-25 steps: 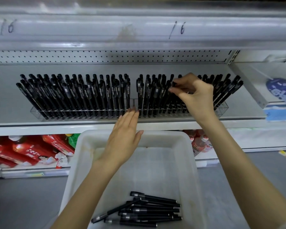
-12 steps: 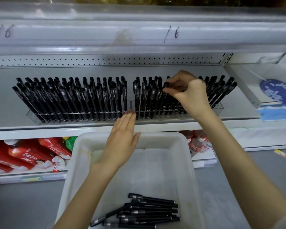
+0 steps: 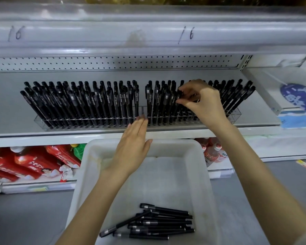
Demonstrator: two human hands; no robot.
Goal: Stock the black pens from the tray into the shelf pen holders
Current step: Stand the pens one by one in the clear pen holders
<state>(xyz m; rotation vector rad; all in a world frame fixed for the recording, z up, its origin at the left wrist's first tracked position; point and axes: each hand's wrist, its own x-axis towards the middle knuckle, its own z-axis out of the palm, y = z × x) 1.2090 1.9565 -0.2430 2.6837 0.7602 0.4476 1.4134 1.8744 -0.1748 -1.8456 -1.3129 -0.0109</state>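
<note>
Pens (image 3: 159, 223) lie loose in the tray (image 3: 207, 174) below the holder (image 3: 42, 122); many more stand packed in the holder on the shelf (image 3: 7, 103). Your right hand (image 3: 205, 103) reaches into the holder's right half, its grip pinching a pen top. Your left hand (image 3: 131, 147) lies flat, grip holding nothing, straight fingertips touching the holder's front middle.

white metal shelf (image 3: 11, 96) running across the frame, perforated back panel (image 3: 113, 63) standing behind it, clear price rail (image 3: 95, 34) marked 16 hanging above it, red packets (image 3: 30, 165) and bottles (image 3: 213, 152) sitting below it, grey floor (image 3: 25, 218) stretching beneath it, dim even light falling over it
</note>
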